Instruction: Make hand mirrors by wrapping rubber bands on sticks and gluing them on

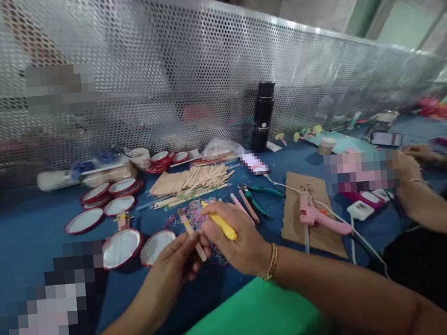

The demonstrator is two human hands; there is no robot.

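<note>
My left hand is closed around a flat wooden craft stick, held at a slant, with pink and yellow bands along it. Right beside it, my right hand grips a yellow pen-shaped tool; its thin end points up and away, and its exact kind is unclear. The fingers of both hands meet near the stick's lower half, so part of it is hidden. Beneath them lies a tangle of coloured threads. Several round red-rimmed discs with pale faces rest to the left of my hands.
A pile of craft sticks lies behind my hands. To the right are green-handled pliers and a pink glue gun with a cord on cardboard. A black bottle stands by the mesh panel. Another person's arm reaches in.
</note>
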